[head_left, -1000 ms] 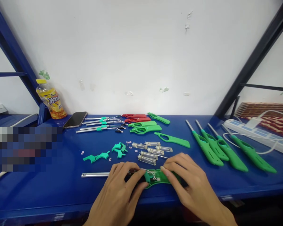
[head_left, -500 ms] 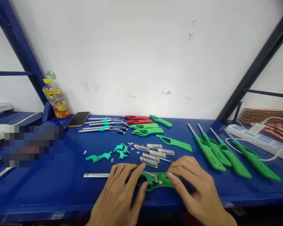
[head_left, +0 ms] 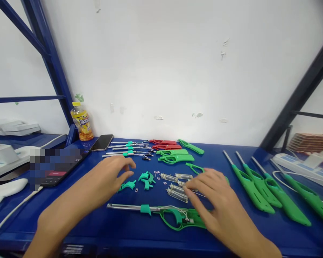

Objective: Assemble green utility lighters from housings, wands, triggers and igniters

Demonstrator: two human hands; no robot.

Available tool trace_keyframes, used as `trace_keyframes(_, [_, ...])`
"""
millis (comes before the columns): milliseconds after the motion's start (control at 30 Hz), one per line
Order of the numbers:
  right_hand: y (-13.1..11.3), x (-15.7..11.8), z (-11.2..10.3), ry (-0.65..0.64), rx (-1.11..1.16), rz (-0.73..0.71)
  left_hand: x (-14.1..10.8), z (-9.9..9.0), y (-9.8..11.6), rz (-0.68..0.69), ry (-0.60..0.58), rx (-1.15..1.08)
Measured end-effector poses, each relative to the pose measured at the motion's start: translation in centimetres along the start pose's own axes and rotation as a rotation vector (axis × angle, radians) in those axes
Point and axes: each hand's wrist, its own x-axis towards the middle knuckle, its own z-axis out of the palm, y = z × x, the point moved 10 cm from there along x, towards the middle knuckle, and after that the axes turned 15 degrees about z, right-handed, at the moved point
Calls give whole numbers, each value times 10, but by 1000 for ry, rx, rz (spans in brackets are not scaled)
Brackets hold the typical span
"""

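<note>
My right hand has thumb and forefinger closed on the end of a clear lighter fuel tank, which still lies among several like it. My left hand holds nothing; its fingers are curled but apart, beside a loose green trigger. In front of me on the table lies an opened green lighter half-shell, partly under my right hand. Set in it are a trigger, white wires and a metal tube that carries a green collar.
Metal tubes with wires, red half-shells and green half-shells lie at the back. Several closed green lighters rest at right near a power strip. Left are a drink bottle and phone.
Both hands have come off the half-shell. My left hand has moved left and away toward the loose triggers, my right hand forward to the clear tanks. The view has shifted slightly.
</note>
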Motion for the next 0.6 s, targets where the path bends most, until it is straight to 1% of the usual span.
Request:
trace_keyframes(33, [-1, 9, 3, -28, -25, 7, 0, 6, -5, -12, -35, -23])
trace_keyframes(100, [3, 26, 7, -79, -83, 28, -1, 15, -11, -22, -67, -51])
trace_keyframes(167, [14, 35, 13, -131, -145, 63, 0, 22, -14, -15, -86, -63])
trace_keyframes(267, [34, 36, 25, -212, -201, 115, 2, 34, -15, -16, -144, -97])
trace_keyframes(333, [40, 31, 33, -252, -231, 108, 3, 41, -13, -20, -184, -121])
trace_keyframes(400, [36, 28, 40, -274, -282, 61, 4, 45, -7, -22, -210, -139])
trace_keyframes(467, [25, 26, 47, -291, -364, -12, 5, 47, -2, -32, -225, -150])
trace_keyframes(600, [3, 29, 59, -322, -538, -183, 5, 54, -2, -64, -246, -158])
